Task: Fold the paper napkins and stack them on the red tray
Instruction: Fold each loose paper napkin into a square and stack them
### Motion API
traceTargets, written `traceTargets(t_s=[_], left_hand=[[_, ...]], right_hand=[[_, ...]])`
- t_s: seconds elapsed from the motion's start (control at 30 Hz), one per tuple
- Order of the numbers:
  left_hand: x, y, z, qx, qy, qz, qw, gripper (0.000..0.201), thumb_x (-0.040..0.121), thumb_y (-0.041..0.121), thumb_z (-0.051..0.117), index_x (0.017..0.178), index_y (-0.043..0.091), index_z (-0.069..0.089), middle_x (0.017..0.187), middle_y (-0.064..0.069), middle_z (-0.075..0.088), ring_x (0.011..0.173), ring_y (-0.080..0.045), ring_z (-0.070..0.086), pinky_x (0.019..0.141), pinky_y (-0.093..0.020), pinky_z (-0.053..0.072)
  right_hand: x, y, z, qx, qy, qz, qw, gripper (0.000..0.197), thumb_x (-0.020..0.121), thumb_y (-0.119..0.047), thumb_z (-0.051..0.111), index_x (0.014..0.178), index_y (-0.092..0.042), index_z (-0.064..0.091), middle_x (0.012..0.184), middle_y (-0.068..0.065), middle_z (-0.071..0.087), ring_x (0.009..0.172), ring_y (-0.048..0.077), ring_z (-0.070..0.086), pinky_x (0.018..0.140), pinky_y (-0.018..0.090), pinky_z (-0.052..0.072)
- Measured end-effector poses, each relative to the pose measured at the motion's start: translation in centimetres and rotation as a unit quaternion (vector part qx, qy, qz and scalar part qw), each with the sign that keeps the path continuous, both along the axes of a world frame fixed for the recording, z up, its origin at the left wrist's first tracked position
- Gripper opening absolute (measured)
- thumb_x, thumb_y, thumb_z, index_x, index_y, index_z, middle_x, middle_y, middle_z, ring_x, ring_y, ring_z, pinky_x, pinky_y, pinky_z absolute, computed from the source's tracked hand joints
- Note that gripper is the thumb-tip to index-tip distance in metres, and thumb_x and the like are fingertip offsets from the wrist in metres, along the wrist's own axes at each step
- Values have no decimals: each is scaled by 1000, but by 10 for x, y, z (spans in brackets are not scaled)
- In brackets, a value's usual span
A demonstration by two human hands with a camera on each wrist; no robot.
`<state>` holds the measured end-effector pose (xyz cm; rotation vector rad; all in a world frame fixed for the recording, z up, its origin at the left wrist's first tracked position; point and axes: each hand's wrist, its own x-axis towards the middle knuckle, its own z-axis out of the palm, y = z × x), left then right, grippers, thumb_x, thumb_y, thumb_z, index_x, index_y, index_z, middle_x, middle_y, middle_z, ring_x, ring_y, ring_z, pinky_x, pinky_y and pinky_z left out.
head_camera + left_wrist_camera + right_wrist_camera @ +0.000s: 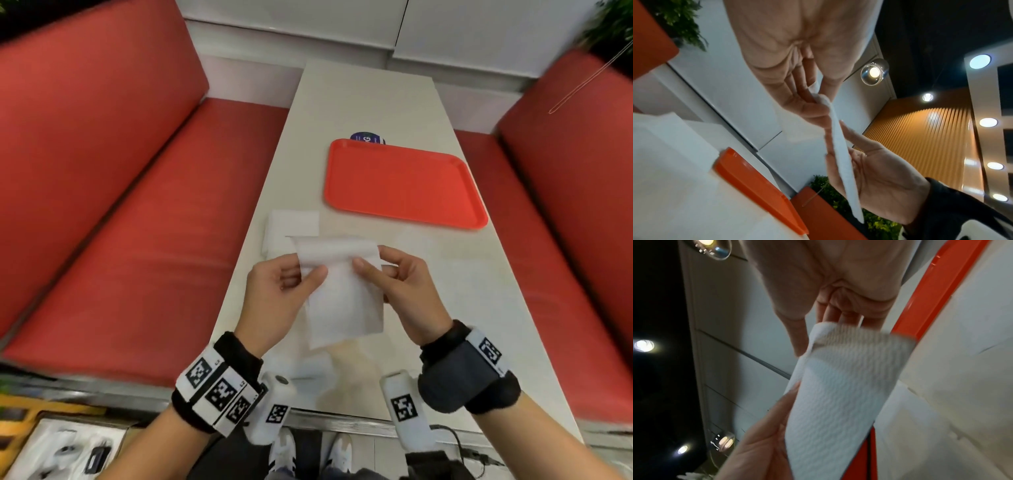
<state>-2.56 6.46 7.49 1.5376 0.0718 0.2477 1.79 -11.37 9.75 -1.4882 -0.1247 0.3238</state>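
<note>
I hold one white paper napkin (342,298) up above the near part of the table, its top edge curling over. My left hand (291,284) pinches its upper left side between thumb and fingers, and my right hand (394,274) pinches the upper right side. In the left wrist view the napkin (840,155) shows edge-on between both hands; in the right wrist view its ribbed sheet (830,394) fills the middle. A pile of white napkins (291,229) lies on the table just beyond my left hand. The red tray (404,181) sits bare farther out to the right.
The pale table (370,102) runs away from me between two red benches (137,212). A dark blue round sticker (368,137) peeks out behind the tray. Another white napkin (308,373) lies near the table's front edge under my wrists.
</note>
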Motion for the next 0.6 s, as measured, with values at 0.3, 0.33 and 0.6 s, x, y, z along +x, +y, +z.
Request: traceTargets(t_s=[0.3, 0.33, 0.6], left_hand=[[-22, 39, -14, -87, 41, -31, 995, 30, 93, -5, 51, 86, 11, 75, 89, -5, 75, 83, -17, 69, 71, -28, 56], [-25, 43, -18, -89, 58, -37, 994, 32, 91, -3, 48, 78, 10, 75, 83, -4, 73, 79, -15, 66, 68, -27, 53], [-11, 71, -33, 123, 106, -23, 986, 8, 80, 5, 73, 81, 12, 71, 88, -5, 72, 73, -20, 68, 71, -29, 53]], right_hand=[[-3, 19, -33, 41, 65, 32, 997, 18, 88, 1, 54, 88, 0, 72, 54, -3, 57, 44, 7, 43, 45, 16, 36], [-5, 19, -37, 43, 73, 47, 995, 21, 83, -4, 52, 76, -3, 71, 55, -4, 54, 44, 8, 40, 44, 16, 34], [14, 33, -61, -118, -23, 87, 989, 14, 76, 3, 75, 80, -9, 71, 73, 5, 61, 64, 14, 51, 57, 20, 45]])
